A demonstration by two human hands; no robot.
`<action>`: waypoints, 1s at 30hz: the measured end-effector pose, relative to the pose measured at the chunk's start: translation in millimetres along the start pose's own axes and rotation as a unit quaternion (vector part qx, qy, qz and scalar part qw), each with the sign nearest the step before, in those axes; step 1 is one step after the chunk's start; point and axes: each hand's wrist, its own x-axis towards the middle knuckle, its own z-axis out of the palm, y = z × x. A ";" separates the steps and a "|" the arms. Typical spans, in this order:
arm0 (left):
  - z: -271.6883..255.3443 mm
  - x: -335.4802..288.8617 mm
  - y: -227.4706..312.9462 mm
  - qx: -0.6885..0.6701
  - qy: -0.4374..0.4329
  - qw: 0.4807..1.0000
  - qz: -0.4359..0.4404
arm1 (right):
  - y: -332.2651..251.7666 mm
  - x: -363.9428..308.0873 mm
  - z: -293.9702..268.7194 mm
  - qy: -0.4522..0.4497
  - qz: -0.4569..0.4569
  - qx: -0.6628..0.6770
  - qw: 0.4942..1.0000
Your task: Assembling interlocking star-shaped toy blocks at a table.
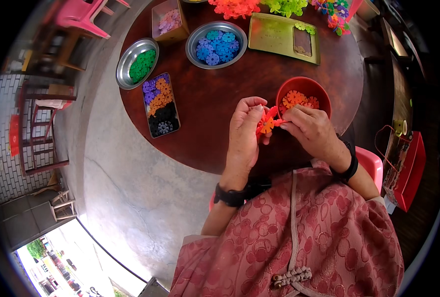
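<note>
At the left of a round reddish-brown table (205, 109), green pieces (142, 65) are held in a silver bowl (124, 64). Next, a rectangular tray (166, 132) is filled with purple, orange and black pieces, then a metal basin (193, 42) with blue ones. Near the table's front edge, an orange-red cluster of flower-shaped pieces (267, 123) is gripped by the left hand (244, 126); its right side is pinched by the right hand's (311, 129) fingertips, just before a red bowl (301, 83) where orange pieces (294, 98) are kept.
</note>
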 end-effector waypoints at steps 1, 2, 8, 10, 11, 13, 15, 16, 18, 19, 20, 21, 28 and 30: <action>0.3 -0.5 0.4 0.030 0.009 0.999 -0.005 | -0.8 -0.2 0.6 -0.008 -0.003 -0.009 1.000; -0.6 -0.7 -0.4 0.030 0.010 0.999 -0.005 | -1.6 -0.5 1.2 -0.016 -0.006 -0.018 1.000; -0.9 -1.2 -4.1 0.016 -0.012 1.000 -0.001 | -3.6 -5.6 4.1 -0.005 -0.016 -0.016 1.000; 5.1 -2.3 -3.0 0.010 0.013 1.000 0.007 | -4.1 -6.2 4.3 -0.001 -0.015 -0.014 1.000; 5.6 -2.8 -3.4 0.011 0.013 1.000 0.006 | -4.2 -6.4 4.5 0.002 -0.015 -0.013 1.000; 6.0 -4.0 -3.8 0.003 -0.009 1.000 0.007 | -3.8 -5.0 5.2 0.006 -0.021 -0.011 1.000; 7.4 -4.8 -4.2 0.011 -0.004 1.000 0.013 | -3.7 -4.5 5.2 0.009 -0.027 -0.009 1.000; 7.9 -5.0 -4.6 0.017 0.002 1.000 0.020 | -4.2 -4.3 4.3 0.003 -0.023 -0.013 1.000; 7.4 -4.5 -5.8 0.019 -0.001 0.999 0.025 | -4.5 -3.1 2.3 -0.003 -0.018 -0.017 1.000; 7.2 -4.1 -6.1 0.021 -0.005 0.999 0.032 | -4.0 -1.6 1.2 -0.011 -0.024 -0.025 0.999; 7.9 -3.8 -5.1 0.021 -0.005 0.999 0.032 | -3.1 0.1 -0.5 -0.019 -0.031 -0.033 0.999; 8.2 -4.0 -3.2 0.037 -0.003 0.999 0.040 | -0.8 2.7 -2.7 -0.019 -0.031 -0.033 0.999; -7.0 -0.1 5.0 0.014 0.058 0.995 0.083 | 33.9 13.0 -25.0 -0.038 0.023 0.015 0.999; -8.0 -0.7 7.0 0.012 0.067 0.994 0.083 | 36.6 8.4 -22.2 -0.103 0.050 -0.092 0.989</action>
